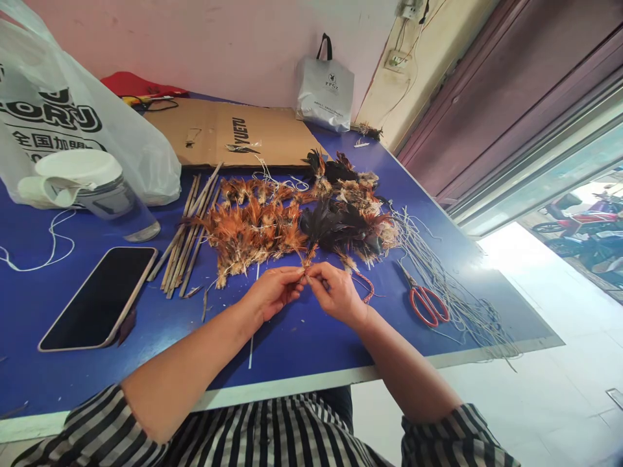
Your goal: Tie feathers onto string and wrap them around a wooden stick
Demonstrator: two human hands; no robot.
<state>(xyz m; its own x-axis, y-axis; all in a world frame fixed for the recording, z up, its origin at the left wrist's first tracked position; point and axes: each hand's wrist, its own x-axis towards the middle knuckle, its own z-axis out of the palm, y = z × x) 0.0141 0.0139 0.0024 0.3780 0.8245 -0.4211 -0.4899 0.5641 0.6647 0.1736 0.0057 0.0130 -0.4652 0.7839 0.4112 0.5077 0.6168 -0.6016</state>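
Observation:
My left hand (272, 292) and my right hand (335, 293) meet over the blue table (302, 337), fingers pinched together on a small bundle of orange feathers (308, 258) at its stem end. A thin white string (252, 337) hangs from under my left hand toward the table's front edge. Just beyond my hands lies a pile of orange feather bundles (253, 227), and to its right a pile of dark and mixed feathers (345, 217).
A row of thin sticks (187, 230) lies left of the feathers. A phone (100, 297) rests face up at the left, behind it a lidded glass jar (97, 191) and a plastic bag (58, 110). Red scissors (424, 299) and cut strings (452, 285) lie right. Cardboard (233, 133) and a grey bag (325, 91) sit at the back.

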